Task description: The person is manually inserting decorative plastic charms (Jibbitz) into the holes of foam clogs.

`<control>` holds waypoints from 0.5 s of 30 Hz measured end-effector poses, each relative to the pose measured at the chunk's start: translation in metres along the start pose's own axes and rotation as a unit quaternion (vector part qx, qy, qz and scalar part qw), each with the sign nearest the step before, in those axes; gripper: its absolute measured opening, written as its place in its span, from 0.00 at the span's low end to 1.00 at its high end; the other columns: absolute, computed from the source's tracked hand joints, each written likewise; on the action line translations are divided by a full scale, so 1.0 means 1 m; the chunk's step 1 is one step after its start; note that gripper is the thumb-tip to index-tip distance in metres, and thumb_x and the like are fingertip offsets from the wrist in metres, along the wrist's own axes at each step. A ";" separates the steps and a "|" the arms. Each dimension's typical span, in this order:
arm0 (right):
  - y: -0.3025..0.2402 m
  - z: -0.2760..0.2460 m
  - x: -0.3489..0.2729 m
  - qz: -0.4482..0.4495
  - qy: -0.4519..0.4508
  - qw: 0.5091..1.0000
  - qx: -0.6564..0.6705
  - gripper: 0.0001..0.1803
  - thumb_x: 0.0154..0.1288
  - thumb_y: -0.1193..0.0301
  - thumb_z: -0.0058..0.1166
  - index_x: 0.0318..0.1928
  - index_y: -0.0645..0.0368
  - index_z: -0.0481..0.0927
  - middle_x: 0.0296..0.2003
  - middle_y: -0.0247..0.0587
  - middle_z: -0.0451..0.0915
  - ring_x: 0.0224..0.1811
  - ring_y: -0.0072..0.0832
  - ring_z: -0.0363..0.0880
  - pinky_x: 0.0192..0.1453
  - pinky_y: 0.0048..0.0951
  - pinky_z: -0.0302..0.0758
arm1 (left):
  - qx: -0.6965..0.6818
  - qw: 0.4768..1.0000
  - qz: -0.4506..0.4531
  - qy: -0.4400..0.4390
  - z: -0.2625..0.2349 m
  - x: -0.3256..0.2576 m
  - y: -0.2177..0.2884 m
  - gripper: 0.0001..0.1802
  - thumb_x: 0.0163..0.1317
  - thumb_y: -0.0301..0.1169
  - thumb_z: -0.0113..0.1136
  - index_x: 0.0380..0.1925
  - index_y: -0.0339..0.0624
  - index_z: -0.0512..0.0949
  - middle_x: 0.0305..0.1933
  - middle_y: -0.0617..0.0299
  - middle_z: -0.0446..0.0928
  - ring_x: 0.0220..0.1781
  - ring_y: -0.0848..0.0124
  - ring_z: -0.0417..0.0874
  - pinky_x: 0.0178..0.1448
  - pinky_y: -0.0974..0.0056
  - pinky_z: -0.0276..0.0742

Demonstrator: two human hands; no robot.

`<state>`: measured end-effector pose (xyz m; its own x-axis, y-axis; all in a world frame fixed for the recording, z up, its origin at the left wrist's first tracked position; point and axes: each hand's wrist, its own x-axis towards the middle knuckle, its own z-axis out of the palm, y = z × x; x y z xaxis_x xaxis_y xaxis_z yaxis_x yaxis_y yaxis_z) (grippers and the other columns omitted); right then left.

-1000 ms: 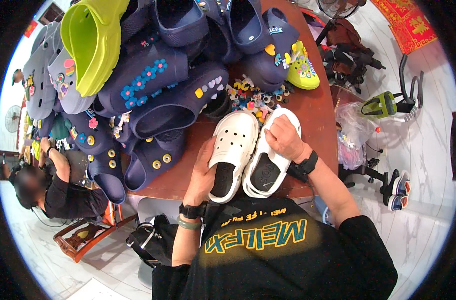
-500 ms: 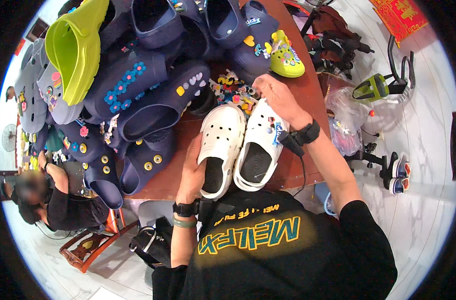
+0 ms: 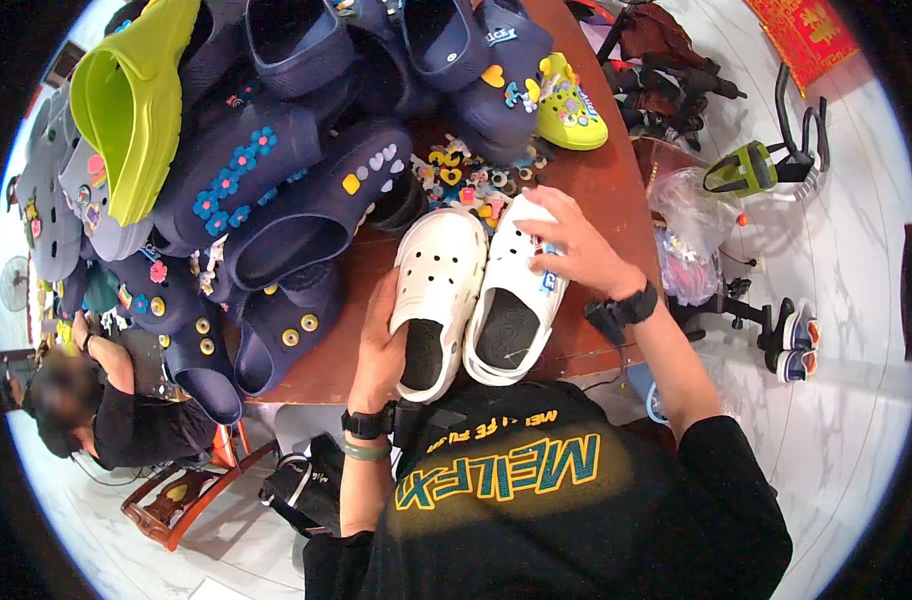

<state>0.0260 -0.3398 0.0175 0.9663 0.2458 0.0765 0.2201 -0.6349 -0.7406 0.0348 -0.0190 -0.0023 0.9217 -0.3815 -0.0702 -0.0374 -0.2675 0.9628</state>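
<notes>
A pair of white foam clogs sits side by side at the table's near edge, toes pointing away. My left hand [image 3: 380,340] grips the outer side of the left white clog [image 3: 438,262], its fingers partly hidden behind it. Over the front of the right white clog [image 3: 498,318] my right hand [image 3: 574,242] is spread, fingers apart and bent, hiding much of the toe. A few small charms, one of them blue [image 3: 549,272], show on that clog beside my fingers. Just beyond the toes lies a heap of small colourful shoe charms [image 3: 466,180].
Navy clogs with charms [image 3: 321,205] are piled at the left and back, a lime clog [image 3: 136,105] on top. A small lime clog [image 3: 572,112] stands behind the heap on the brown table [image 3: 601,190]. At far left sits another person [image 3: 141,420].
My right hand has come back from beside the charm heap to over the right white clog, and its fingers have opened out. My left hand keeps its hold.
</notes>
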 end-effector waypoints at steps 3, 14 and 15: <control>0.008 0.008 -0.011 -0.198 0.085 0.967 -0.140 0.22 0.50 0.65 0.65 0.47 0.58 0.78 0.50 0.44 0.73 0.58 0.45 0.68 0.68 0.43 0.58 | 0.006 1.000 -0.011 0.000 0.001 -0.001 0.002 0.32 0.56 0.14 0.46 0.65 0.37 0.62 0.67 0.51 0.63 0.70 0.60 0.61 0.72 0.64 0.55; 0.000 0.008 0.015 -0.240 0.108 0.956 -0.128 0.12 0.53 0.69 0.63 0.27 0.56 0.71 0.29 0.39 0.70 0.34 0.36 0.69 0.42 0.37 0.62 | 0.005 1.000 -0.004 -0.001 0.000 -0.001 0.011 0.33 0.55 0.13 0.46 0.64 0.38 0.63 0.67 0.51 0.63 0.70 0.60 0.61 0.72 0.64 0.55; -0.001 0.010 0.015 -0.217 0.111 0.962 -0.121 0.12 0.53 0.69 0.63 0.27 0.56 0.71 0.28 0.38 0.70 0.33 0.36 0.68 0.42 0.38 0.61 | 0.003 1.000 -0.009 0.000 0.001 -0.001 0.012 0.33 0.55 0.13 0.46 0.64 0.38 0.63 0.66 0.51 0.63 0.70 0.60 0.61 0.72 0.64 0.55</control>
<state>0.0395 -0.3286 0.0129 0.7749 0.3811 0.5043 0.6083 -0.6666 -0.4308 0.0334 -0.0224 0.0095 0.9220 -0.3771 -0.0880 -0.0224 -0.2788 0.9601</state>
